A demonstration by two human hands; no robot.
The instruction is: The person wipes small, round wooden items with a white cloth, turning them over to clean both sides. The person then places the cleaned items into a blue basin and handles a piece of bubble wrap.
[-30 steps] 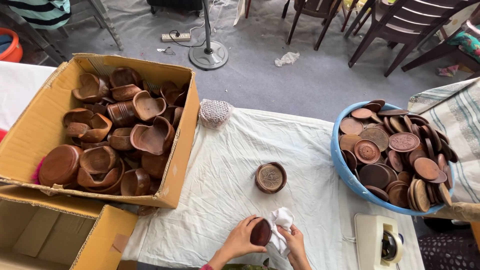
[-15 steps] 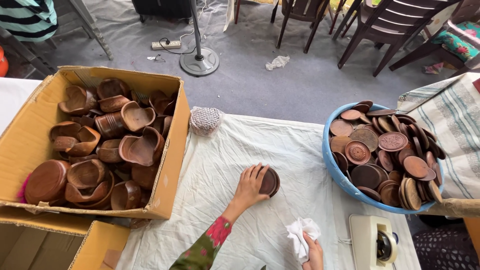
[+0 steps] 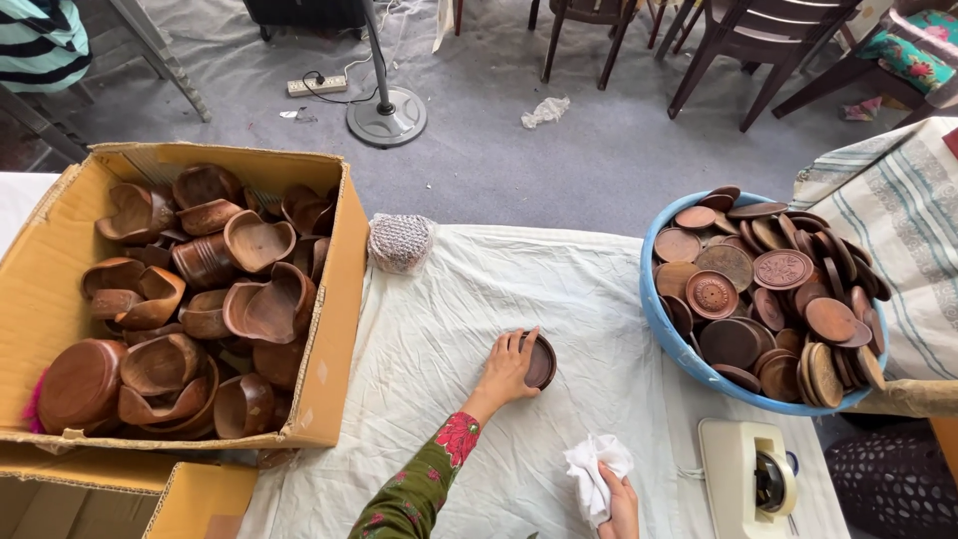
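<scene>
Wooden lid (image 3: 541,360) — left hand (image 3: 507,370) grips it; right hand (image 3: 621,501) clutches white cloth (image 3: 595,473).

— What does the person wear on the left arm?

— A long sleeve (image 3: 419,489) of dark olive green cloth, snug along the forearm. It ends in a cuff just short of the wrist, and the cuff carries a bright red flower pattern, with smaller flecks of red and green further up the fabric.

— And the left hand (image 3: 507,369) itself?

— Bare. No glove shows, and I cannot make out any ring or bangle.

— The right hand (image 3: 621,504)?

— Also bare, seen only at the bottom edge of the view; its arm and any sleeve are cut off there.
</scene>
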